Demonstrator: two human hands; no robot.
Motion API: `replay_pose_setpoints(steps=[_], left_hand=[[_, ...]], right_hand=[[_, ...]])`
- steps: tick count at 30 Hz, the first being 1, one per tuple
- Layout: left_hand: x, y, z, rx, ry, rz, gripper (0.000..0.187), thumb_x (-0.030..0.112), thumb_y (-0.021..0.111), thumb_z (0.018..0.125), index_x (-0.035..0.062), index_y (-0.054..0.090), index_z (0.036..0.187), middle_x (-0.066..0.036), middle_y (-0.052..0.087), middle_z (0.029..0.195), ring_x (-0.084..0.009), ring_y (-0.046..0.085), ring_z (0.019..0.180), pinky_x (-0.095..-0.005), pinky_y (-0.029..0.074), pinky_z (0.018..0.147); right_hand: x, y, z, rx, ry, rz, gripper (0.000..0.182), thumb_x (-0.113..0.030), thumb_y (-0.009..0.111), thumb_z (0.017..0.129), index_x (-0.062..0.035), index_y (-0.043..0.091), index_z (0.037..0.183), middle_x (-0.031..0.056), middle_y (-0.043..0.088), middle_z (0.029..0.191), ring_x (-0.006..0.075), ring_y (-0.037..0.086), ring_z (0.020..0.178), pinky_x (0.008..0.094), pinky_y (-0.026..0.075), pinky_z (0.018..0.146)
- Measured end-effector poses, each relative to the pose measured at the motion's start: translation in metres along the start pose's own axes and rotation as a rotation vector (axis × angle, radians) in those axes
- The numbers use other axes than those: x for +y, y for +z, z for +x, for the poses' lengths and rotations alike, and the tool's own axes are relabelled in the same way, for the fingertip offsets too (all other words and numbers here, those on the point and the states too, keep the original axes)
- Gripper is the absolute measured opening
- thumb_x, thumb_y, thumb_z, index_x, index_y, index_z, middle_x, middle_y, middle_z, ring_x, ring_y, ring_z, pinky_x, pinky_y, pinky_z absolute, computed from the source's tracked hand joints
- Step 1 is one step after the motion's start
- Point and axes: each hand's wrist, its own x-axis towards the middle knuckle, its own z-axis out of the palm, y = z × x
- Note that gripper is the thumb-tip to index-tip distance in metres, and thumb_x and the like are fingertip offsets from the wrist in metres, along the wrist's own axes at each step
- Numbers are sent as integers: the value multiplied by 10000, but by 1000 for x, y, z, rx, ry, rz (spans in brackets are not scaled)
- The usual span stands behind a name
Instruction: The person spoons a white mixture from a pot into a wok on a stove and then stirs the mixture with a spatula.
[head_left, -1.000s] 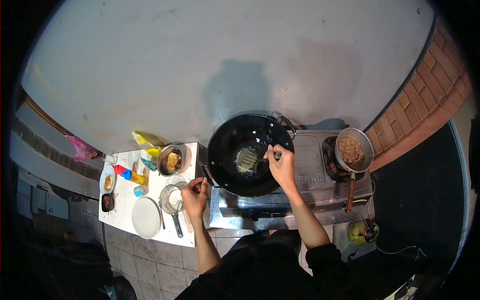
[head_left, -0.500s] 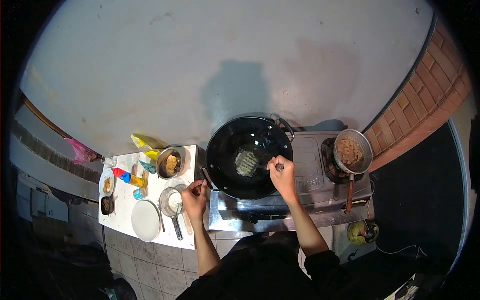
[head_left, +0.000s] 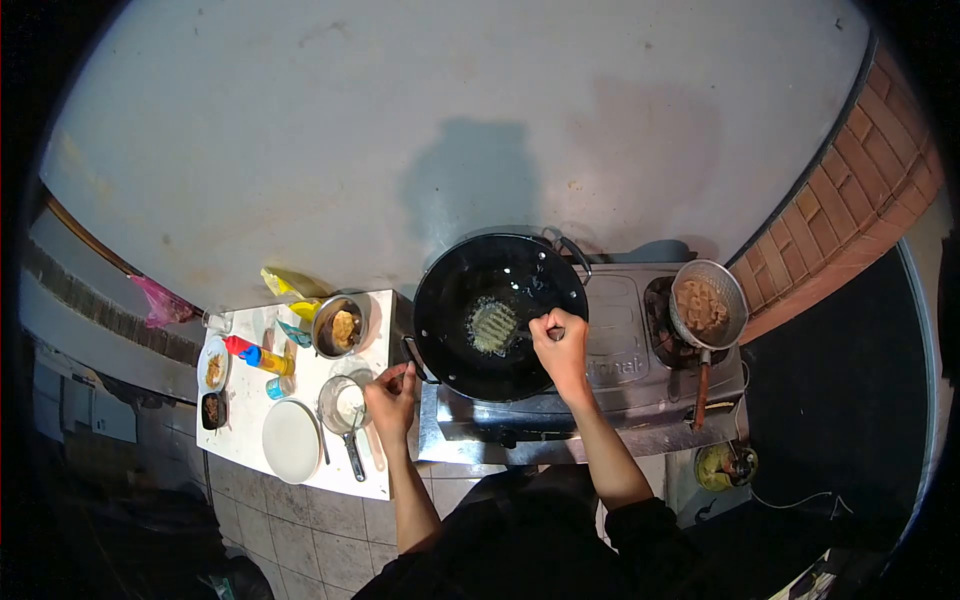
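A large black wok stands on the stove, and a pale, ridged piece of food lies in bubbling oil at its bottom. My right hand is closed in a fist over the wok's right rim. A dark thin part, apparently a utensil handle, shows at the fist; its far end cannot be made out. Beside the wok's left loop handle is my left hand, its fingers curled and thumb raised, with the fingertips close to the handle. Whether they hold anything is hidden.
A strainer pan of brown pieces sits on the right burner. The white table at left bears a plate, a small saucepan, a metal bowl of food and sauce bottles. A wall rises behind the stove.
My right hand has shifted very slightly left over the wok's rim. Bubbling around the food looks a little wider. My left hand stays nearly in place.
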Motion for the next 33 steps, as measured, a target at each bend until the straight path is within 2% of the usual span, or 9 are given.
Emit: replay_pose_setpoints(steps=[7,11,17,23,26,29,31,32,33], left_hand=[[0,5,-2,2,35,-65,282,194,712,831,-82,675,873,15,471,530,-60,405,486,-223,338,459],[-4,5,-2,1,49,-82,288,197,712,831,-84,673,877,11,481,539,-59,413,493,-221,337,460],[-2,7,-5,14,29,-39,303,208,726,817,-79,676,900,2,492,550,-67,423,507,-229,348,474],[-14,12,-3,67,108,-44,294,204,729,806,-72,682,898,-18,508,541,-80,425,491,-254,362,469],[-8,10,-2,51,59,-10,282,189,732,800,-70,681,899,-27,508,531,-86,423,485,-260,365,468],[-2,8,-3,46,78,19,269,177,734,794,-67,680,892,-30,495,517,-90,418,478,-262,365,469],[1,6,-5,46,84,37,260,170,733,793,-67,679,887,-31,499,515,-92,421,477,-265,368,469],[1,5,-6,47,84,38,260,170,733,793,-67,679,887,-31,499,515,-92,421,477,-265,368,469],[1,5,-6,35,74,40,270,190,725,800,-59,687,896,-68,545,547,-111,467,499,-284,390,492]], right_hand=[[0,4,4,17,-4,-76,160,-25,639,715,50,546,609,181,570,556,261,571,464,349,416,485],[-2,6,8,25,-36,-91,154,-31,638,719,52,557,618,186,570,560,282,592,487,357,428,496],[-10,6,11,0,42,-116,147,-44,637,729,57,583,637,202,579,576,323,608,520,372,449,515],[-8,7,16,10,18,-123,160,-58,647,736,57,592,640,203,590,588,335,617,541,386,457,526],[0,6,21,-9,4,-104,184,-58,641,751,65,575,631,203,578,564,304,623,530,380,461,538],[-3,-2,24,-24,101,-16,239,-76,629,787,60,557,605,168,565,508,227,602,458,345,457,470],[-24,-13,25,-68,210,116,288,-93,614,828,43,543,584,113,552,468,149,550,392,298,425,375],[-21,-14,26,-81,129,135,302,-107,601,857,27,549,591,71,538,456,121,518,357,274,393,316],[-23,-16,27,-82,128,136,302,-107,601,857,27,549,591,71,538,456,121,518,357,274,393,316]])
